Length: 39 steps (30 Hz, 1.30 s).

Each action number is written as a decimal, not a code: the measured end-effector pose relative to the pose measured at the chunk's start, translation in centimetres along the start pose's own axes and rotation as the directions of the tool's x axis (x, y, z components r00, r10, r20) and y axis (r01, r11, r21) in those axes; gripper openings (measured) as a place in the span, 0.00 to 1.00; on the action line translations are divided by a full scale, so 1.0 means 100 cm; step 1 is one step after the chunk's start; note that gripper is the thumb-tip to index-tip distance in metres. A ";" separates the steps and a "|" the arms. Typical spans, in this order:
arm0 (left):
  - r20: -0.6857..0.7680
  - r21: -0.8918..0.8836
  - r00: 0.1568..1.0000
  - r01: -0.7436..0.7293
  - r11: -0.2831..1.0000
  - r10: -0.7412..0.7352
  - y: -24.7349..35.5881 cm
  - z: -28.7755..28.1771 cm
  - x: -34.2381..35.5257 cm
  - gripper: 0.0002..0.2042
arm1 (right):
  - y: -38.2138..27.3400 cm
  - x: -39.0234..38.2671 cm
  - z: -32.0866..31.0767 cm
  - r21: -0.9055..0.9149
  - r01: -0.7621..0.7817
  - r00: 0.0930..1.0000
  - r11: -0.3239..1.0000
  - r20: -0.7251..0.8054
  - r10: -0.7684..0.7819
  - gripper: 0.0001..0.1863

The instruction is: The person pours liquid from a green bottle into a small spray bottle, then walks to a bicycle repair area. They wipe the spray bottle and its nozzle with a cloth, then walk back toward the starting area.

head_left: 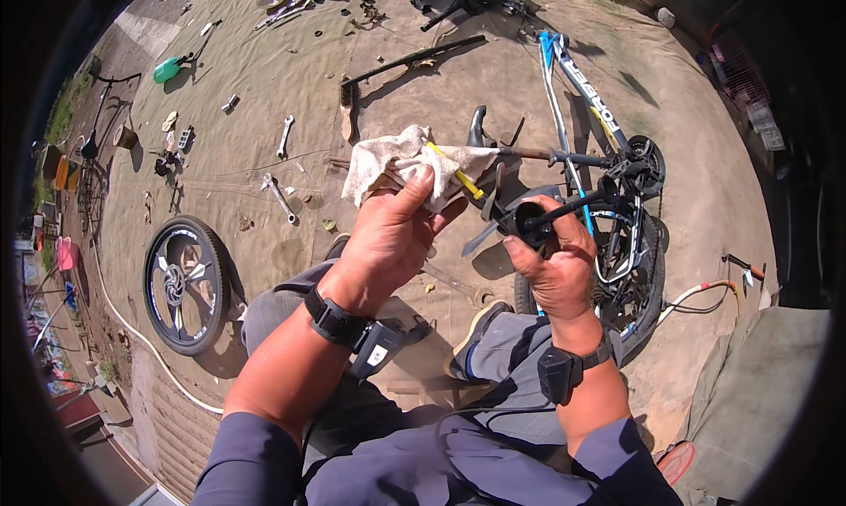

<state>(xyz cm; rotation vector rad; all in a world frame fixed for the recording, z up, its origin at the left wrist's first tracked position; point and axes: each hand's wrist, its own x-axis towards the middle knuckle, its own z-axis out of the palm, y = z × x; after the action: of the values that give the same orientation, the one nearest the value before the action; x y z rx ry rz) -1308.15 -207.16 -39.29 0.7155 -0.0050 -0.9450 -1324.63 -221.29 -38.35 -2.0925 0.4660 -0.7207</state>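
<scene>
My left hand [392,228] is closed round a crumpled white rag [379,162], the thumb pressing on its top. A thin yellow rod-like tool [454,167] with a thicker end lies across the rag by that thumb. To the right, my right hand [564,272] grips a black tubular part [527,224] whose round open end faces left; its exact kind I cannot tell. A black rod [573,204] runs from it toward the bicycle. Beyond the hands, a blue and white bicycle frame [564,92] lies with its crank [643,167] and black wheel [652,268].
At the left a detached wheel [185,286] lies flat. Wrenches [280,197] and small parts are scattered on the brownish ground cloth [247,74]. A wooden-handled brush [347,109] is ahead. A green bottle [166,70] sits far left, a hose [145,347] below.
</scene>
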 end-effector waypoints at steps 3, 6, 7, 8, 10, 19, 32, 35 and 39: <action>0.053 0.070 0.991 0.122 0.990 -0.125 -0.016 0.001 -0.004 0.15 | 0.001 -0.003 0.012 0.170 -0.101 0.995 0.980 0.015 0.100 0.25; -0.053 0.119 0.996 0.080 0.990 -0.074 -0.008 0.002 0.000 0.14 | -0.005 -0.004 0.016 0.427 -0.283 0.958 0.859 0.082 0.275 0.24; -0.084 0.067 0.996 0.003 0.998 0.002 0.000 -0.001 0.005 0.13 | -0.003 -0.005 0.017 0.468 -0.326 0.943 0.821 0.096 0.320 0.24; -0.112 0.013 0.991 -0.070 0.997 0.071 0.008 -0.005 0.013 0.13 | -0.001 -0.005 0.013 0.503 -0.366 0.925 0.783 0.105 0.365 0.25; -0.194 0.220 0.944 -0.222 0.950 0.266 0.031 -0.025 0.022 0.12 | -0.005 -0.001 0.005 0.599 -0.436 0.883 0.672 0.143 0.446 0.26; 0.707 0.692 0.673 -0.597 -0.407 0.215 -0.003 0.000 0.000 0.29 | 0.003 -0.002 0.015 0.353 -0.265 0.964 0.897 0.070 0.257 0.23; 0.504 0.812 0.753 -0.580 0.066 0.424 -0.015 0.000 -0.013 0.25 | 0.014 0.010 0.000 0.488 -0.293 0.949 0.822 0.046 0.310 0.13; 0.607 0.757 0.632 -0.644 -0.110 0.482 -0.013 0.007 -0.003 0.30 | 0.007 0.008 0.007 0.378 -0.231 0.969 0.896 0.011 0.245 0.20; 0.728 0.686 0.614 -0.636 -0.354 0.305 -0.035 0.009 -0.014 0.27 | 0.002 0.009 0.013 0.657 -0.232 0.951 0.717 -0.003 0.310 0.17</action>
<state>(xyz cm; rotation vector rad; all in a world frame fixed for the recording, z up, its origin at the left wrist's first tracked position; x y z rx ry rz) -1311.86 -207.96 -40.11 1.8109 -1.3977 0.1650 -1323.08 -221.08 -38.81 -1.2911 0.4852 -0.6994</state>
